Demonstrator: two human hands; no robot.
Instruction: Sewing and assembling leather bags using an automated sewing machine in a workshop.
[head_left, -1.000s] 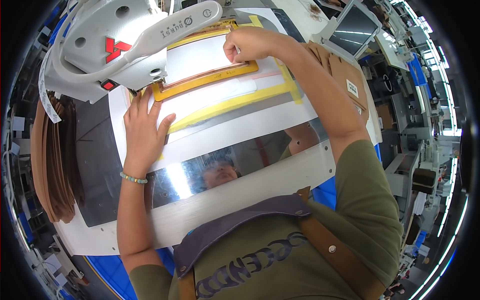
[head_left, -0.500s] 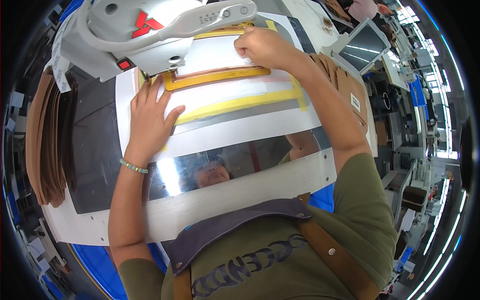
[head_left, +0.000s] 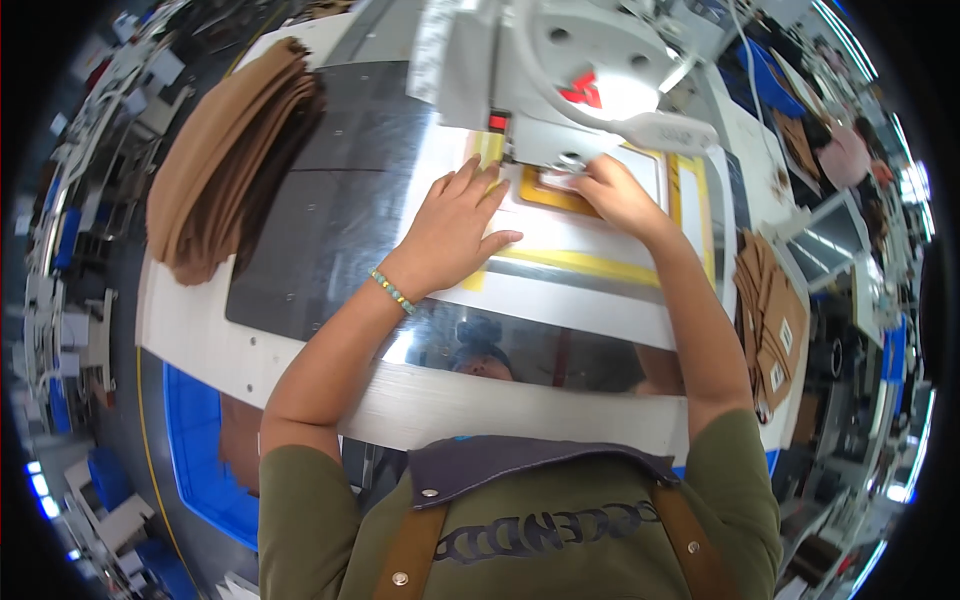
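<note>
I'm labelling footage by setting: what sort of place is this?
Probably a sewing workshop: a white machine head over the worktable, with a yellow frame by the right hand and a stack of brown, fabric-like pieces at the left.

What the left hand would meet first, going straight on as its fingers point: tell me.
The left hand would probably meet the white machine head first, near its red part; depth is unclear, so it might slip underneath.
</note>
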